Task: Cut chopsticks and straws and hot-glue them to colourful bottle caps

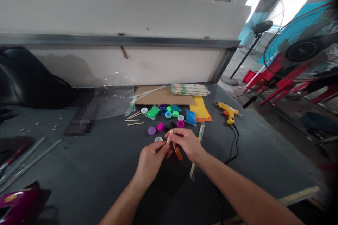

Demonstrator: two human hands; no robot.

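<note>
Both hands meet above the dark table, pinching short pale wooden sticks (169,137) upright between them. My left hand (153,156) grips the lower end with thumb and fingers. At the upper end, the fingertips of my right hand (186,143) are closed. How many sticks there are is hard to make out. Under my right hand an orange-handled tool (178,154) shows only in part. Beside that hand lies a wrapped pair of chopsticks (196,154). Just beyond the hands are a magenta cap (180,124), a purple cap (151,130) and a white cap (158,139).
Several more bottle caps, small blue (191,117) and green packets (153,112), and loose sticks (136,124) lie farther back. Behind them are cardboard (161,95) and a bundle of wrapped chopsticks (190,89). A yellow glue gun (229,112) with its cord lies right; a fan (301,49) stands beyond.
</note>
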